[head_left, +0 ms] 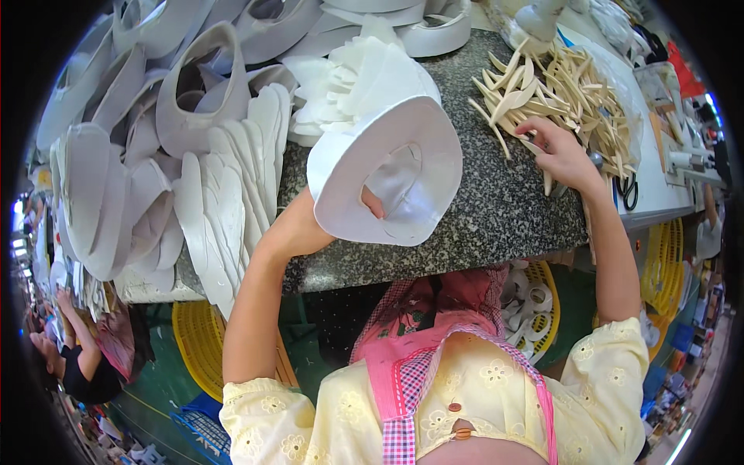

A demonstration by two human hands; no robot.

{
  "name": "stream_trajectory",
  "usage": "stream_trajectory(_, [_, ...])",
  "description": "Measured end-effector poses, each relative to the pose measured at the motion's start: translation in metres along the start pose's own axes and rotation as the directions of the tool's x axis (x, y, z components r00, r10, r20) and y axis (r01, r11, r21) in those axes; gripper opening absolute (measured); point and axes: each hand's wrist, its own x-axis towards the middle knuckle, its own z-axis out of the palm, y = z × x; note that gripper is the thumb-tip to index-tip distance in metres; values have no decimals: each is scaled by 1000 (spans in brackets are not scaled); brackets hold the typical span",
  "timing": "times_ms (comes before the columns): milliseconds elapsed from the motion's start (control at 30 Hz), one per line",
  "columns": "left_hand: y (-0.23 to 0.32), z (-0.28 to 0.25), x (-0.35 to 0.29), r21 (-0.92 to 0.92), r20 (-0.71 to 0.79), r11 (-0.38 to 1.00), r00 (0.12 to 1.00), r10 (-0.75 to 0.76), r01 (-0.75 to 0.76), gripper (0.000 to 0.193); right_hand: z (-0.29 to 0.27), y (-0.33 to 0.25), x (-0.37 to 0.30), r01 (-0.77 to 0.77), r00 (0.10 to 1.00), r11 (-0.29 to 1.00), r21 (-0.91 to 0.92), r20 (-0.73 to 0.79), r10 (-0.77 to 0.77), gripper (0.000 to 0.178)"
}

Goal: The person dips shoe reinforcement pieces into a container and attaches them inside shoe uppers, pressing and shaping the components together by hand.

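A white, funnel-shaped piece of sheet material (333,167), with an opening through its middle, is held up over the speckled stone tabletop (508,205). My left hand (306,221) grips it from the left side, a fingertip showing inside the opening; the rest of the fingers are hidden behind the white sheet. At the right, my right hand (562,157) reaches to the near edge of a heap of thin, curved beige strips (573,93). Its thumb and forefinger are bent around the end of one beige strip (529,145).
Stacked white flat pieces (232,182) and white looped pieces (203,85) crowd the table's left. More thin white pieces (356,81) lie behind my left hand. Black scissors (628,191) rest at the right. Yellow baskets (198,345) stand below; a person (85,353) sits far left.
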Motion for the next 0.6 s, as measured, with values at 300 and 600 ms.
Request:
stream_trajectory(300, [-23,-2,-13,75,-14,957,960,281,-279,24,26,-97,-63,428,859,724,541,-493,-139,17])
stream_trajectory(600, [-12,13,-16,-120,-81,982,988,135,-144,54,88,-129,-27,536,801,842,57,-348,-487,11])
